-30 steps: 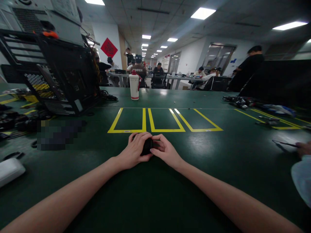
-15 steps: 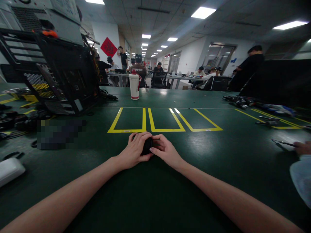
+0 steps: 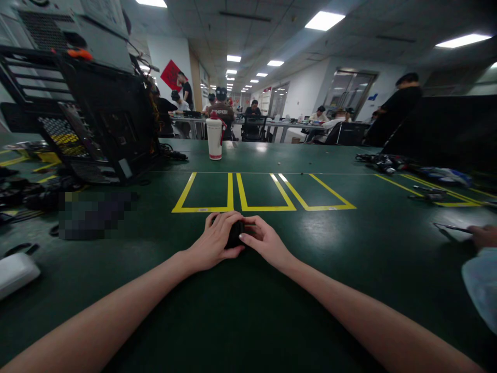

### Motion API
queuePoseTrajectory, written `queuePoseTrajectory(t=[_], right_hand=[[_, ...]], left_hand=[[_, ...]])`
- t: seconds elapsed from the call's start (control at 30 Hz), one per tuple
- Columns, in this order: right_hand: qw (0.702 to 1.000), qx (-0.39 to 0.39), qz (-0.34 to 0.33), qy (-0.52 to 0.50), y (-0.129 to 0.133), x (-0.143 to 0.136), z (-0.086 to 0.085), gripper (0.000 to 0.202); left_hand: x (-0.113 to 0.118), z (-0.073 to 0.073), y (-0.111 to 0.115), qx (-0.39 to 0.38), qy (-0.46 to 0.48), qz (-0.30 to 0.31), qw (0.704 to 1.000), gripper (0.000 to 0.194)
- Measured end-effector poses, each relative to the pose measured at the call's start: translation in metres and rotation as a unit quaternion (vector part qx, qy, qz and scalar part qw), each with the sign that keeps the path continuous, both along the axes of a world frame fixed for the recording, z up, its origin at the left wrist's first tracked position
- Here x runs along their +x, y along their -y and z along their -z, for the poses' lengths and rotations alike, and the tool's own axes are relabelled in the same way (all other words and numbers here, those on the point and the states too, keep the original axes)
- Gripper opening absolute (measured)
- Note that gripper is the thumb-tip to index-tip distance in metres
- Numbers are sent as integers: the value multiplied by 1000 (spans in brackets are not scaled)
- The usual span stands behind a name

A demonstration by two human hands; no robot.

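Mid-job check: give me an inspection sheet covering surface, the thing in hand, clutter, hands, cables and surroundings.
Surface: green table, with three yellow tape outlines beyond the hands.
Job's things: black object, mostly hidden by the hands; kind unclear.
Clutter: white bottle upright beyond the outlines; black computer case and white item at left.
Hands: left hand curls over the black object; right hand has thumb and fingers at its right edge.
Cables: dark cables beside the computer case.
Surroundings: co-worker's hand at right, holding a thin tool; people farther back.
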State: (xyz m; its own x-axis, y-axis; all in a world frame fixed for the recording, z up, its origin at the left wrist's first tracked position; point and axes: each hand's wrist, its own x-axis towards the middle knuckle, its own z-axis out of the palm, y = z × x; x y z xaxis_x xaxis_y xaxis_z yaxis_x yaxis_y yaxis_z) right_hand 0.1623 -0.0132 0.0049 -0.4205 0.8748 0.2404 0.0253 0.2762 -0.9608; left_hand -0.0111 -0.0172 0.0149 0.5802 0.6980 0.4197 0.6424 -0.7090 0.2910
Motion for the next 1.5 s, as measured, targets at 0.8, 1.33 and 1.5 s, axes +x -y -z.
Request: queuePoseTrajectory(t=[0.8,1.33,1.5], right_hand=[[1000,-8,-22,-19,4,-1,-7,23],[999,-16,-26,-24,4,-1,-6,23],[1000,-10,-3,0,1,-1,-4,33]], left_hand=[[0,1,0,-1,2,-2,1000,59],[0,0,0,-1,-1,-2,1000,59],[-1,-1,1,-7,3,2,1000,58]])
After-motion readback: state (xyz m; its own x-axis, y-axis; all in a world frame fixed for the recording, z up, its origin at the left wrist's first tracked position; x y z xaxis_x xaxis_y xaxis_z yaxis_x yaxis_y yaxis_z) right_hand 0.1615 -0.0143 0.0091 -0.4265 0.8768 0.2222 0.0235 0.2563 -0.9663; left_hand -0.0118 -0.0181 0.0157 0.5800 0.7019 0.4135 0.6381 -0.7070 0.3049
